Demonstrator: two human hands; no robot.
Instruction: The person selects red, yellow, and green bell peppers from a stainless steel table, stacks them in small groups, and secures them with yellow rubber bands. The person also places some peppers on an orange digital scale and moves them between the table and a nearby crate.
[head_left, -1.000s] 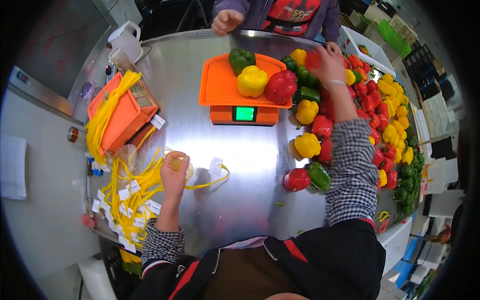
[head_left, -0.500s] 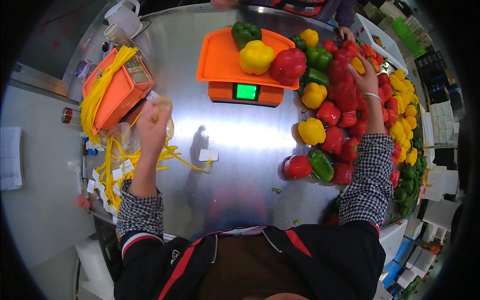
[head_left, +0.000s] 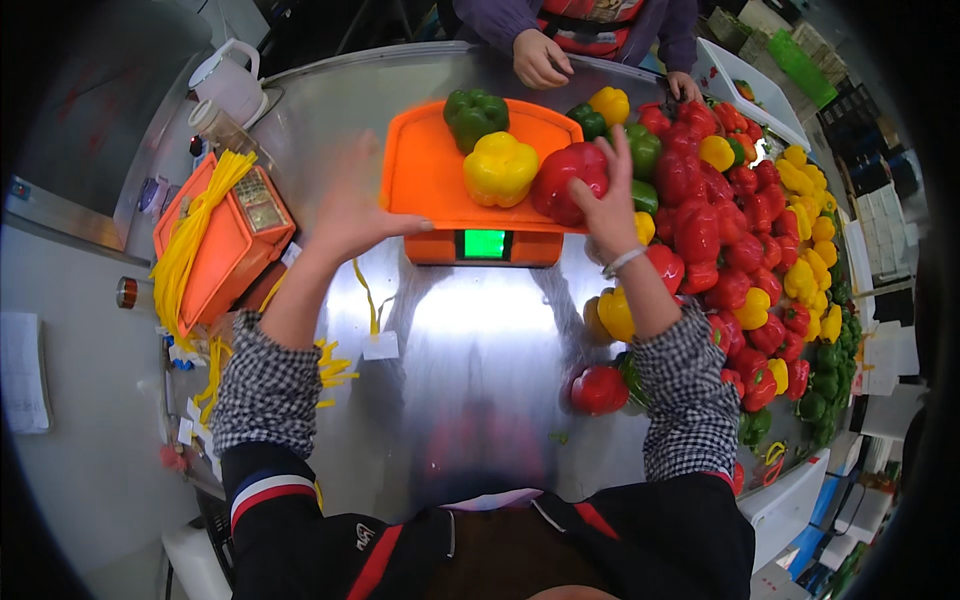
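My left hand (head_left: 355, 215) is at the left side of an orange tray (head_left: 415, 185) on a digital scale (head_left: 430, 248) with a lit green display. Its thumb stretches along the tray's front left corner; its fingers are apart and slightly blurred. At the tray's right end my right hand (head_left: 612, 212) has fingers spread, the thumb in front of a red bell pepper (head_left: 568, 183). Whether it bears any of that pepper's weight cannot be seen. A yellow bell pepper (head_left: 500, 170) and a green bell pepper (head_left: 475, 120) also sit on the tray.
Red, yellow and green peppers (head_left: 725, 245) are heaped on the right. An orange basket (head_left: 225, 250) with yellow ties (head_left: 195, 240) stands left. A white tag (head_left: 380, 346) lies on the metal table (head_left: 460, 380). Across it, a co-worker's hand (head_left: 540, 58) hovers near the far edge.
My left hand has moved from beside the yellow ties to the tray's left side. My right hand has left the pepper heap for the red pepper on the tray. A co-worker's hand has come further into view.
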